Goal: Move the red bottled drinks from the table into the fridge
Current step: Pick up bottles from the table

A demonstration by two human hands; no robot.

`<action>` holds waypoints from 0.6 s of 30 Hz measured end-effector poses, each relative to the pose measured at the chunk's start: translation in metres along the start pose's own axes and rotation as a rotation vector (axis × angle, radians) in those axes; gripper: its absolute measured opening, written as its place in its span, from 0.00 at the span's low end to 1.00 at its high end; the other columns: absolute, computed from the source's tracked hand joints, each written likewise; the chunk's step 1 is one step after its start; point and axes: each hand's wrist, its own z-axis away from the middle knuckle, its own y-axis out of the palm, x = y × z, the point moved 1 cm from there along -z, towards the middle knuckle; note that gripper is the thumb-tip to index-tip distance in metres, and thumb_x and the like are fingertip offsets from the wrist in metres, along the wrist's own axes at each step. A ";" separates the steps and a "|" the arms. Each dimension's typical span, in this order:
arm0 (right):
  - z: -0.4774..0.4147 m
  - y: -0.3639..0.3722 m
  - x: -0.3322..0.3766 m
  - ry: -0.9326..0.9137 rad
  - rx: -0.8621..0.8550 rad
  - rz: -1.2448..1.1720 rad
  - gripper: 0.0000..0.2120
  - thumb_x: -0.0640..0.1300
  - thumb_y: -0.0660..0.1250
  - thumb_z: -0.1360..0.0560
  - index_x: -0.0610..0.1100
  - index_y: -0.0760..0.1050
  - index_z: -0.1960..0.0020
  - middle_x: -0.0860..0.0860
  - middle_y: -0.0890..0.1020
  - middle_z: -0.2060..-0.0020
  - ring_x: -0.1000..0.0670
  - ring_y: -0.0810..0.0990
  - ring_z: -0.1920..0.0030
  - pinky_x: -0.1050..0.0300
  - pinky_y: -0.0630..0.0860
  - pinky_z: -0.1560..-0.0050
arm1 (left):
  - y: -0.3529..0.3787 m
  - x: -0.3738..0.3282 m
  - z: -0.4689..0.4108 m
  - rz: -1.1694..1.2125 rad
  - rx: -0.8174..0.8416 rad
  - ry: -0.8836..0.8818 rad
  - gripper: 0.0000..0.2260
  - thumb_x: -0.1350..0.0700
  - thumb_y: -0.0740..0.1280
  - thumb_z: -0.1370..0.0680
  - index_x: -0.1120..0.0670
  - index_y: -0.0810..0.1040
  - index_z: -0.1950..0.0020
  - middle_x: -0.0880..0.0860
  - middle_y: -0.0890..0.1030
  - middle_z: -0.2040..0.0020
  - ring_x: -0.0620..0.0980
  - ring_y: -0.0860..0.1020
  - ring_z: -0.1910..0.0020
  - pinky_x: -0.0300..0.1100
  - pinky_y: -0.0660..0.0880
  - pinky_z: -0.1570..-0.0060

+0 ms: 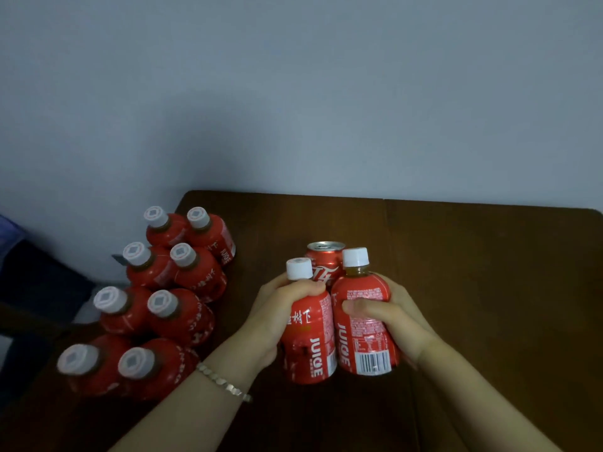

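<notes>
My left grip (275, 309) is wrapped round a red plastic juice bottle with a white cap (311, 347). My right grip (396, 308) clasps a second red juice bottle (363, 337) touching it, mid dark wooden tabletop (489, 288). I'd lift both straight up, clear of the red metal can (323, 265) just behind. Eight more red bottles (169, 308) crowd the left edge. No fridge in view.
</notes>
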 end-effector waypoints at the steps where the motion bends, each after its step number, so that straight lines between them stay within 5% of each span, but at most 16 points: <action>1: 0.015 0.001 0.005 -0.006 -0.015 0.007 0.36 0.52 0.75 0.51 0.49 0.73 0.44 0.52 0.85 0.57 0.50 0.85 0.56 0.63 0.79 0.63 | 0.005 -0.002 0.014 -0.009 0.012 -0.002 0.25 0.51 0.73 0.40 0.51 0.77 0.43 0.55 0.84 0.51 0.56 0.82 0.51 0.56 0.75 0.43; 10: 0.167 0.025 0.047 -0.135 -0.178 0.069 0.38 0.53 0.76 0.51 0.48 0.72 0.42 0.48 0.83 0.52 0.49 0.84 0.54 0.60 0.80 0.59 | 0.044 -0.023 0.145 -0.130 0.156 0.115 0.16 0.54 0.71 0.29 0.52 0.76 0.42 0.55 0.83 0.50 0.56 0.82 0.51 0.55 0.76 0.45; 18: 0.340 0.050 0.041 -0.294 -0.600 0.021 0.38 0.56 0.74 0.50 0.50 0.70 0.42 0.49 0.82 0.52 0.50 0.84 0.53 0.59 0.80 0.57 | 0.107 -0.022 0.260 -0.341 0.517 0.262 0.16 0.53 0.70 0.28 0.48 0.74 0.41 0.52 0.82 0.50 0.52 0.81 0.52 0.47 0.77 0.52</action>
